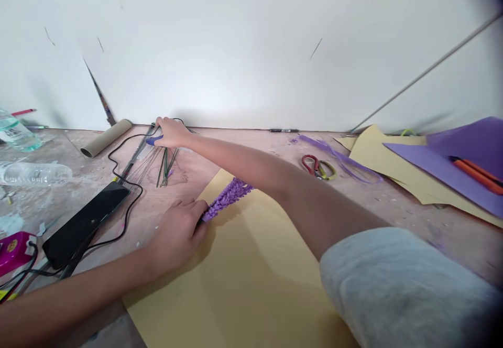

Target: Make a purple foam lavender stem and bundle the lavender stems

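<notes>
My left hand is closed around the dark stem end of a purple paper flower spike, which looks like lavender. The spike points up and to the right over a large yellow paper sheet. My right arm stretches across to the far left, crossing above the flower's tip. By the wall my right hand has its fingers curled over an object with a blue part; most of it is hidden. Just below that hand lie several thin green wire stems.
A black phone, a black cord, a cardboard tube and clear bottles lie to the left. Red-and-yellow-handled scissors, a purple strip, a pen and an orange cutter on purple paper lie right.
</notes>
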Motion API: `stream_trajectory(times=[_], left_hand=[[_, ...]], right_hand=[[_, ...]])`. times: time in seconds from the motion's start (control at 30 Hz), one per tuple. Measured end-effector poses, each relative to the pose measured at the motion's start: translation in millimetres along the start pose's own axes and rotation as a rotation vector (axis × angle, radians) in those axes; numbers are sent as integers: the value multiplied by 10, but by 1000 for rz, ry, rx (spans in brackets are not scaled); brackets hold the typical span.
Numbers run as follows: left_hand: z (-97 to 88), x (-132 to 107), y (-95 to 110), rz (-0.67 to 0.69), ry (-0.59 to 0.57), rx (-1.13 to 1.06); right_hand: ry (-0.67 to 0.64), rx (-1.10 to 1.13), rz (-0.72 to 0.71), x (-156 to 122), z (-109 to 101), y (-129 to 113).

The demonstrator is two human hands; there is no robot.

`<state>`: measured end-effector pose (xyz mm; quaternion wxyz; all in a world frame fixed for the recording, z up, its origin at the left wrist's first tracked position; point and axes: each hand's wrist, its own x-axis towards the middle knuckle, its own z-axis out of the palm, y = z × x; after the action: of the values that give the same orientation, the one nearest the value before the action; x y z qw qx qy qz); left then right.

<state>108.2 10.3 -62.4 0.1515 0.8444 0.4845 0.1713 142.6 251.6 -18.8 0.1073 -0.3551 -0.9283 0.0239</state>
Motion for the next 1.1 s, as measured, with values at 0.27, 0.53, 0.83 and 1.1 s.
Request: stream_trajectory(times=[0.27, 0.53, 0.83, 1.1], left_hand=[[10, 0, -25, -9, 22, 5], [-18, -7, -20, 14, 6, 22], [-2, 1, -20, -6, -10, 21], [20, 10, -21, -28, -1, -28]], right_hand=[[-163, 28, -54, -265, -310, -134], [-247, 160, 45, -500, -105, -293], [-229, 413, 47, -389, 5, -562], [-97, 327, -38, -894, -512, -697]])
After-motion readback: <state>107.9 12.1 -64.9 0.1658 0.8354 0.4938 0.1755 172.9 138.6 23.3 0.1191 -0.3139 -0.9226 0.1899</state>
